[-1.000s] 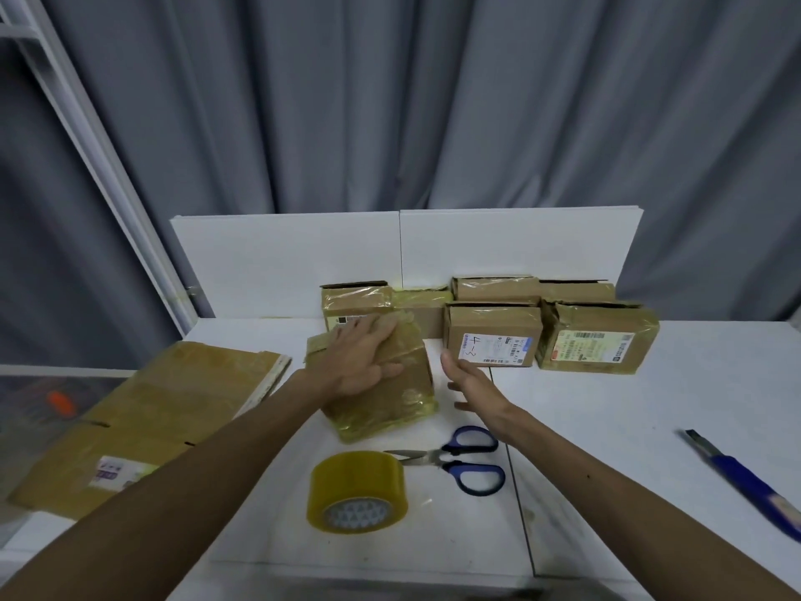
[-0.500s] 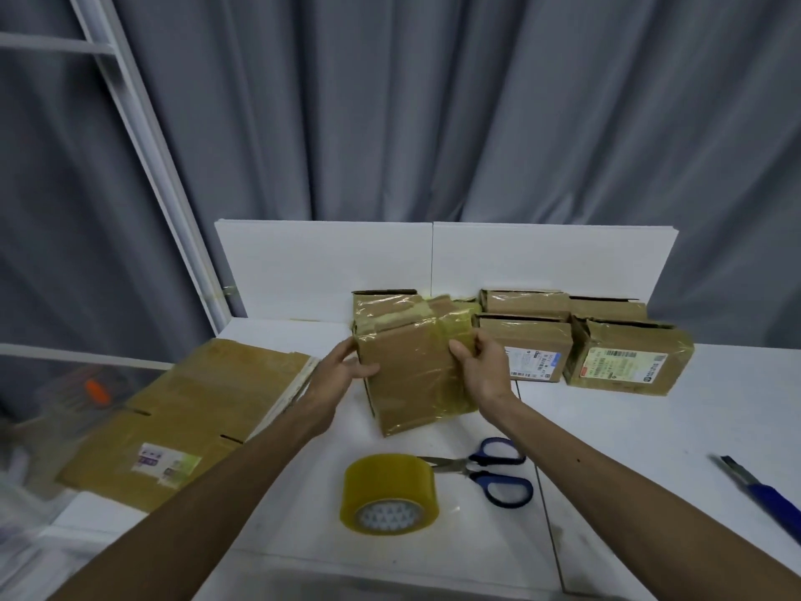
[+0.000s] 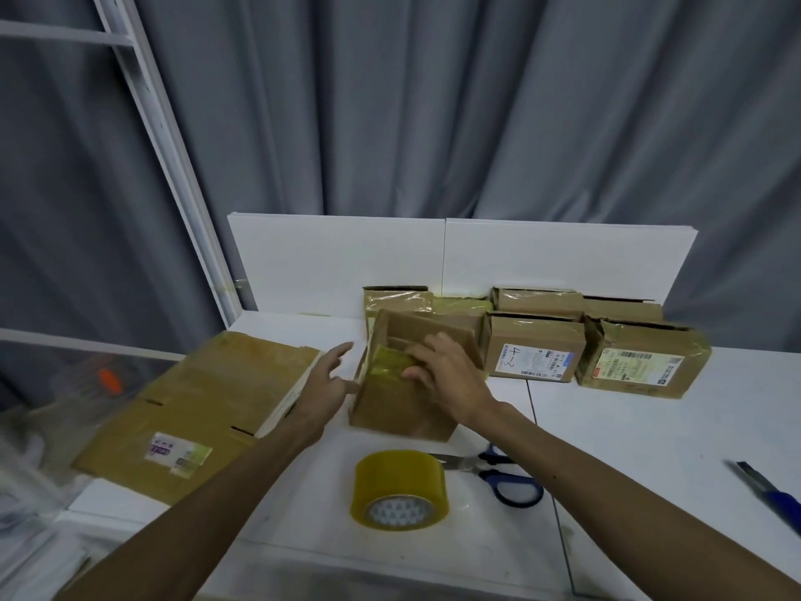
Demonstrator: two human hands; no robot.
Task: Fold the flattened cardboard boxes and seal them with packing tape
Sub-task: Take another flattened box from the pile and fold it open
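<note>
Folded cardboard boxes, seven in all: one middle box [image 3: 403, 405] and six in the far cluster [image 3: 533, 353], two in front and four behind, as far as the overlap allows.
Flattened cardboard [image 3: 208, 405], near left: one stack, sheet count unreadable.
Tape roll [image 3: 398, 488]: one.
Scissors [image 3: 507, 479]: one pair.
Blue-handled knife [image 3: 771, 496], near right: one.
White upright boards at the far edge of the surface [image 3: 650, 448]: two, left board [image 3: 338, 262] and right board [image 3: 563, 262].
Hands: two, left hand [image 3: 329, 383] and right hand [image 3: 450, 379].

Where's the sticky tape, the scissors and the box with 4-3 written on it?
tape roll [image 3: 398, 472], head view, its yellow outer side.
scissors [image 3: 487, 474], head view, a blue handle.
box marked 4-3 [image 3: 531, 361], head view, its white label.
</note>
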